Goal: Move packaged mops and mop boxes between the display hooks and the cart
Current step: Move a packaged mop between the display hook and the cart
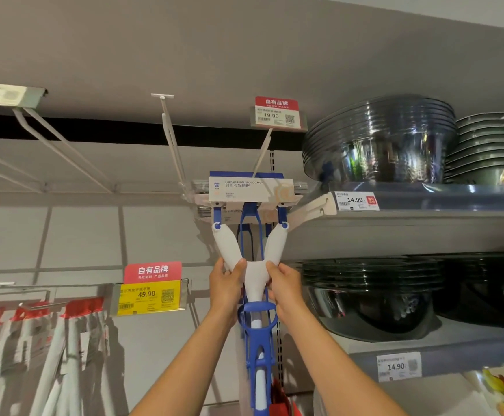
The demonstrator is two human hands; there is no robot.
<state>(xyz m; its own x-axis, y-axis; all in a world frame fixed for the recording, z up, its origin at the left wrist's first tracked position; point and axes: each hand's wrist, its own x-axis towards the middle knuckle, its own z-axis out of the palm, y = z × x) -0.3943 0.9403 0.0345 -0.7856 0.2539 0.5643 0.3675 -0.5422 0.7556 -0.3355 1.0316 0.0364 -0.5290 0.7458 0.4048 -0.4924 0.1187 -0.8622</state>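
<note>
Packaged sponge mop (252, 235) hung up at display hook (262, 151) under 19.90 price tag (277, 114), left hand (226, 283) and right hand (285, 285) both gripped its white yoke, stacked dark bowls (379, 139) on shelf (424, 202) right, 49.90 tag (150, 297) lower left

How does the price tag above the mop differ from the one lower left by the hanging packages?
The upper price tag has a white label reading 19.90; the lower price tag has a yellow label reading 49.90. The upper one sits at the end of a hook above the sponge mop, which both hands hold; the lower one hangs beside red-topped packages. Both carry the same red header.
</note>
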